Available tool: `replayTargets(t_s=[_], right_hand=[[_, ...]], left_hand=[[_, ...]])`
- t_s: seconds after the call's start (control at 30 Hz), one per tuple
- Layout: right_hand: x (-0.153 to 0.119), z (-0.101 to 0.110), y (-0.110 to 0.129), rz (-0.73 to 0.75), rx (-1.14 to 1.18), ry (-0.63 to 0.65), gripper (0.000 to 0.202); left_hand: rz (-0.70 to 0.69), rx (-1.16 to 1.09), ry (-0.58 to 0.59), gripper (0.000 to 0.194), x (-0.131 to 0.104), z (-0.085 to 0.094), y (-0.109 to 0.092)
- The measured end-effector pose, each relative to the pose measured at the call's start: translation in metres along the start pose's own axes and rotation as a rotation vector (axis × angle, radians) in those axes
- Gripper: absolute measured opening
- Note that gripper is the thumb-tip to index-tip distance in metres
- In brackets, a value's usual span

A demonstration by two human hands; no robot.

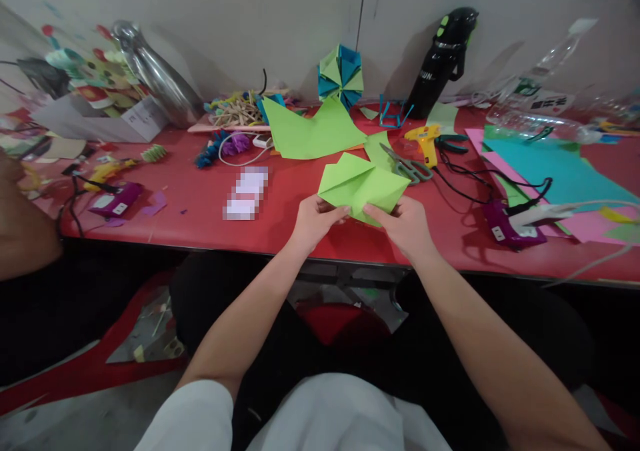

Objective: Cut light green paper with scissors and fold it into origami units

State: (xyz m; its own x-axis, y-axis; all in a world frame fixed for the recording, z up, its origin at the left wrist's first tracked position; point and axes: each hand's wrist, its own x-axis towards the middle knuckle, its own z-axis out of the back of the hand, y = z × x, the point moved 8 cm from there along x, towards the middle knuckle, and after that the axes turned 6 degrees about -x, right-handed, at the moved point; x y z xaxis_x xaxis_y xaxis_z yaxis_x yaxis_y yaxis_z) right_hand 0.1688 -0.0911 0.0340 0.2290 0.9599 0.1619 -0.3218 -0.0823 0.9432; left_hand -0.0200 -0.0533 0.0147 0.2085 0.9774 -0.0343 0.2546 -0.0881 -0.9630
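Observation:
Between my two hands is a folded sheet of light green paper (367, 188), held just above the table's front edge, with several creased flaps showing. My left hand (317, 221) pinches its left lower side, thumb on top. On the right lower side, my right hand (404, 223) grips it the same way; the fingers of both hands are partly hidden under the paper. Just behind lie grey-handled scissors (413, 170) and a larger green paper sheet (315, 131). Against the wall leans a folded green and blue paper wheel (341, 74).
A yellow glue gun (425, 141) and purple power strip (513, 224) with cables lie right, near coloured paper (565, 171). A black bottle (443, 64), plastic bottle (545, 124) and steel flask (155, 71) stand behind. Another person's arm (27, 224) is at far left.

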Motion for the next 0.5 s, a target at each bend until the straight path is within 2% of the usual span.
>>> replayTargets(t_s=[0.13,0.3,0.43,0.5], right_hand=[[-0.002,-0.001,0.005,0.027,-0.076,-0.018,0.03],[-0.006,0.002,0.015,0.069,-0.094,-0.04,0.029],[-0.008,0.007,0.029,0.232,-0.147,-0.083,0.024],[-0.008,0.007,0.033,0.316,-0.076,-0.057,0.021]], left_hand=[[-0.085,0.002,-0.052,0.034,-0.001,0.0,-0.002],[0.003,-0.141,0.012,0.037,-0.002,-0.007,0.005],[0.015,-0.24,0.038,0.037,0.001,-0.006,0.003],[0.011,-0.288,0.054,0.036,0.002,-0.005,0.001]])
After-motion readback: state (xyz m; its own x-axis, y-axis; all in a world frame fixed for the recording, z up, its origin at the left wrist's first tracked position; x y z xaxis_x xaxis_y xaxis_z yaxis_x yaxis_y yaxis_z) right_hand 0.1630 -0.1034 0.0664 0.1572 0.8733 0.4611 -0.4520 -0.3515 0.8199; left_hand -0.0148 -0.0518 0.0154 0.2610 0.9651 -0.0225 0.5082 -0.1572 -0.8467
